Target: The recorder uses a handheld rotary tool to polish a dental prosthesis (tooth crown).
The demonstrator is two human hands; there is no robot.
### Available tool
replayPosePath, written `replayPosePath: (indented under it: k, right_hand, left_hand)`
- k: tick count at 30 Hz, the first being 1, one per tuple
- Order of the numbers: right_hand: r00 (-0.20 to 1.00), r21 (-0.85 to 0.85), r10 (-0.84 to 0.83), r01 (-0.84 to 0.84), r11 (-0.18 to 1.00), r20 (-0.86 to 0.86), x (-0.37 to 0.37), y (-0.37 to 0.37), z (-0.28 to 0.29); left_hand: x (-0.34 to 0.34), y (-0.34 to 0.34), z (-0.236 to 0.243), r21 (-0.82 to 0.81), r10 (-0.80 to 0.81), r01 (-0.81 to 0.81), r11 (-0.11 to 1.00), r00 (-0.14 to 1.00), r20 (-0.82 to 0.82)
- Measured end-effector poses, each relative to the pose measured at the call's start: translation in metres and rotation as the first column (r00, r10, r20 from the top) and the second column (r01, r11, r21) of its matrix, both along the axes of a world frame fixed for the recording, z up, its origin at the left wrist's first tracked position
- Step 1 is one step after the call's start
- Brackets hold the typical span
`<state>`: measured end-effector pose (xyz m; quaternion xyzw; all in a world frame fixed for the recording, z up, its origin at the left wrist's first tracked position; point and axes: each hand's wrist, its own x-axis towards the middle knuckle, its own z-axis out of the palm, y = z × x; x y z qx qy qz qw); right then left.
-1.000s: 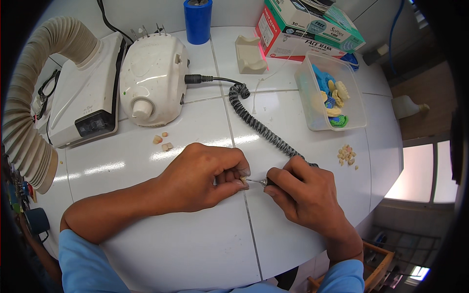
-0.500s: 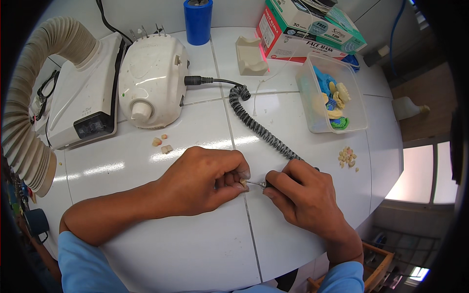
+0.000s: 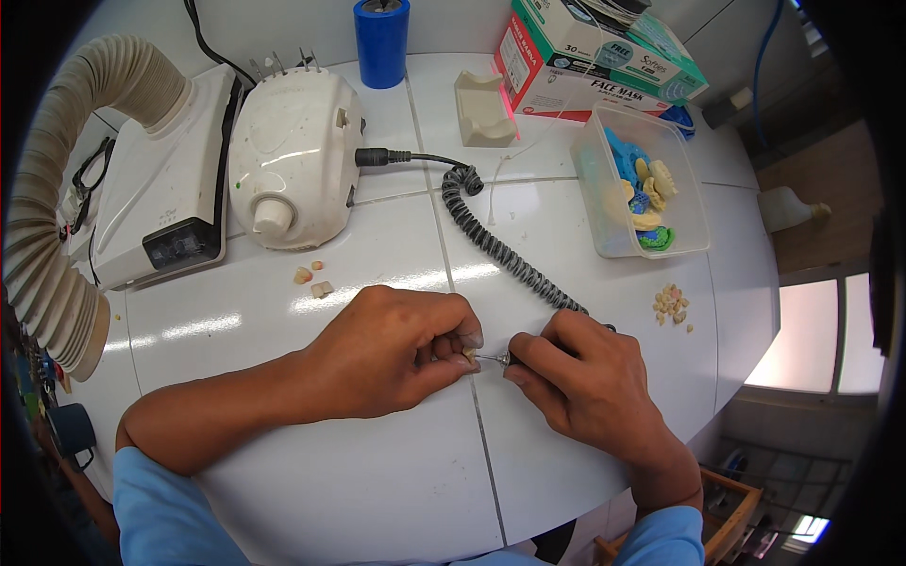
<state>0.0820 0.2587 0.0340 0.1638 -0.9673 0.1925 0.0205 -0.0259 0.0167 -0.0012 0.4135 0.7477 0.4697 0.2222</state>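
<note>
My left hand (image 3: pixel 392 351) pinches a small cream dental crown or tooth piece (image 3: pixel 468 355) between thumb and fingertips, which cover most of it. From the right, my right hand (image 3: pixel 593 377) grips a rotary handpiece (image 3: pixel 507 359) like a pen. The thin metal bur (image 3: pixel 489 357) of the handpiece points left and reaches the tooth piece; whether it is spinning I cannot tell. A coiled grey cord (image 3: pixel 505 253) runs from behind the right hand up to the white micromotor control unit (image 3: pixel 294 156).
A white dust extractor (image 3: pixel 175 189) with a ribbed hose (image 3: pixel 47 189) stands left. Loose tooth pieces (image 3: pixel 671 304) lie right, a few more (image 3: pixel 322 289) left. Behind are a clear plastic tub (image 3: pixel 604 226), face mask boxes (image 3: pixel 590 90), a cream handpiece rest (image 3: pixel 483 111) and a blue cylinder (image 3: pixel 382 47).
My right hand and the handpiece have shifted very slightly left, toward the tooth piece. My left hand stays almost still.
</note>
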Motion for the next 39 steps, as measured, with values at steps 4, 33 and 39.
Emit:
replayPosePath:
  k: [4, 33, 39]
  right_hand:
    - [1.0, -0.002, 0.008, -0.008, 1.0, 0.012, 0.0, 0.0004, -0.0004]
    - [0.999, -0.012, 0.006, -0.006, 1.0, 0.048, -0.0013, 0.0038, 0.0009]
    - [0.999, -0.012, -0.004, 0.004, 1.0, 0.04, -0.0013, 0.0028, 0.0009]
  left_hand:
    - [-0.0001, 0.0002, 0.001, -0.013, -0.001, 0.001, 1.0, 1.0, 0.008]
    - [-0.0011, -0.0008, 0.0017, -0.048, -0.037, 0.036, 0.998, 0.999, -0.022]
    - [-0.0012, -0.0004, 0.0018, -0.021, -0.03, 0.029, 0.999, 0.999, -0.035]
